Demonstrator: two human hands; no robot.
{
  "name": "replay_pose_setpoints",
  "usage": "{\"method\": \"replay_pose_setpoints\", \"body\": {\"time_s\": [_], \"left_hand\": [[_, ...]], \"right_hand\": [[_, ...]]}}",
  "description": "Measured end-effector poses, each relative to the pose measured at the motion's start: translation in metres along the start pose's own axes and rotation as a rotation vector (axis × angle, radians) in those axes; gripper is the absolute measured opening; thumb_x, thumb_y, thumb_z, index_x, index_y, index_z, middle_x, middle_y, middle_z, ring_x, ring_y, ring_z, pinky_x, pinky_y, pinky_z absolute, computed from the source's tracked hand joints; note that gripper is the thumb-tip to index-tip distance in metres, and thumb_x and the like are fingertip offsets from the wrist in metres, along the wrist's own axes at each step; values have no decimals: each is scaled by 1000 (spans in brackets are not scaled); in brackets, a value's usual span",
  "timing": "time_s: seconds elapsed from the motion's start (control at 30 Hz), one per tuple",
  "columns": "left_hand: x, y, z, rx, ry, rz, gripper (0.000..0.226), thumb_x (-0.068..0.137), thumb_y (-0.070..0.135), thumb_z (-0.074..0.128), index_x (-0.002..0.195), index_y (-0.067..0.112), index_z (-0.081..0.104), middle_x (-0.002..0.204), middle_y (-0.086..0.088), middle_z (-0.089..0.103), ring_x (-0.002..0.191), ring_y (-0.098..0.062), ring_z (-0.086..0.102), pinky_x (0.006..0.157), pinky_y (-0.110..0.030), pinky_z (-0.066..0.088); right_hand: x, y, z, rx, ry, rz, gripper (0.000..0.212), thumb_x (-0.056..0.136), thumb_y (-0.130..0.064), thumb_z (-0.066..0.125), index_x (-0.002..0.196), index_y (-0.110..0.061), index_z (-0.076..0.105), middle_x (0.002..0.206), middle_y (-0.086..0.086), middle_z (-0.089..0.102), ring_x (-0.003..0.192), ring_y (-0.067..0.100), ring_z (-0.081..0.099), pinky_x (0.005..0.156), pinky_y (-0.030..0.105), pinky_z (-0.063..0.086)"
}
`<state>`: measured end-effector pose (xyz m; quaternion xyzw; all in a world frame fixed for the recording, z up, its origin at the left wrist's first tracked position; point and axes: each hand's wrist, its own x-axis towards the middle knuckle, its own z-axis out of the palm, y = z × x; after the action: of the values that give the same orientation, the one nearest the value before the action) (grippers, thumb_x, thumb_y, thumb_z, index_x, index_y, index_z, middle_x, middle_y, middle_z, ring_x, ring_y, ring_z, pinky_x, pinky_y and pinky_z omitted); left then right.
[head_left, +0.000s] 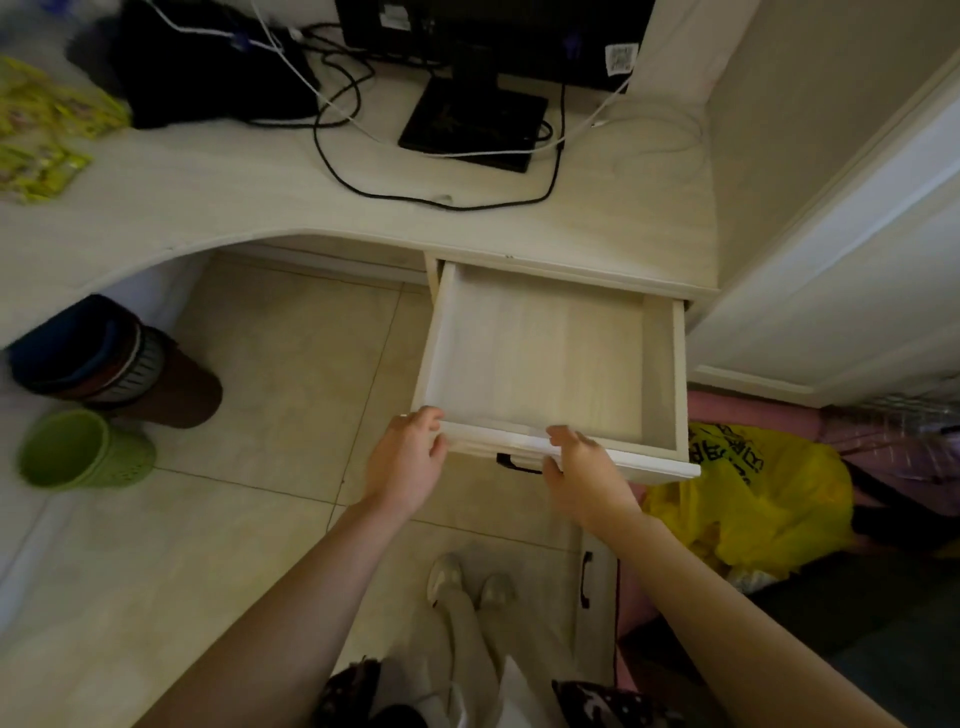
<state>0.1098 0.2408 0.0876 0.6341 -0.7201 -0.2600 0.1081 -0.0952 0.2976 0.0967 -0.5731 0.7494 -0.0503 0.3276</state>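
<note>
Both hands grip the front edge of the open drawer (545, 353): left hand (408, 457) at its corner, right hand (584, 475) above the handle (514, 464).

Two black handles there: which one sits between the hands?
The horizontal handle on the front of the open drawer, between the left hand and the right hand. The other handle stands vertical on the lower panel, below the right wrist.

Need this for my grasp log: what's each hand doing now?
Left hand: grips the drawer front at its left corner.
Right hand: grips the drawer front's top edge, above the black handle.
</note>
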Motion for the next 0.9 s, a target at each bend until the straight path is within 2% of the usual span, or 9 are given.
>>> {"method": "replay_pose_setpoints", "body": {"time_s": [0.1,0.33,0.57,0.67,0.77,0.83,0.9], "left_hand": [[-18,-6,-18,-31,76,-58,28,93,22,56,121,19,60,102,1,68,84,-13,61,63,-21,43],[-48,-49,-56,-73,200,-230,29,95,27,53,121,18,59,96,-3,66,83,-15,61,71,-29,52],[-55,-125,-103,-92,312,-426,27,95,28,49,120,22,59,102,-2,65,86,-16,61,71,-22,42],[-53,-166,-127,-93,334,-479,27,96,30,49,120,23,58,105,-1,65,90,-16,61,74,-24,46],[-46,-210,-153,-96,363,-540,26,95,30,49,119,24,57,102,2,64,90,-14,59,74,-26,46],[-41,-238,-171,-101,380,-565,25,95,29,50,118,23,58,101,3,64,92,-14,59,73,-25,43],[-33,-261,-190,-100,392,-571,25,95,28,51,118,23,59,100,3,64,94,-15,60,74,-25,44]], "right_hand": [[-1,-25,-5,-21,23,-72,42,97,-25,44,138,-18,39,129,5,57,115,23,56,93,37,51],[7,-99,6,-117,24,-213,37,98,-30,45,134,-22,41,124,1,60,103,18,62,87,32,54],[37,-199,41,-187,-108,-368,37,98,-26,42,134,-17,43,121,5,60,105,20,60,85,26,48],[50,-244,58,-203,-151,-409,37,99,-25,40,135,-15,40,113,7,61,94,19,60,79,27,47],[66,-287,78,-219,-181,-431,37,99,-26,38,135,-16,39,110,4,59,78,12,53,65,22,43],[76,-315,88,-222,-185,-446,39,99,-26,38,136,-16,39,116,4,58,81,12,53,64,22,42],[87,-342,96,-202,-184,-466,40,99,-26,39,137,-15,39,121,6,58,92,16,58,71,28,49]]}}
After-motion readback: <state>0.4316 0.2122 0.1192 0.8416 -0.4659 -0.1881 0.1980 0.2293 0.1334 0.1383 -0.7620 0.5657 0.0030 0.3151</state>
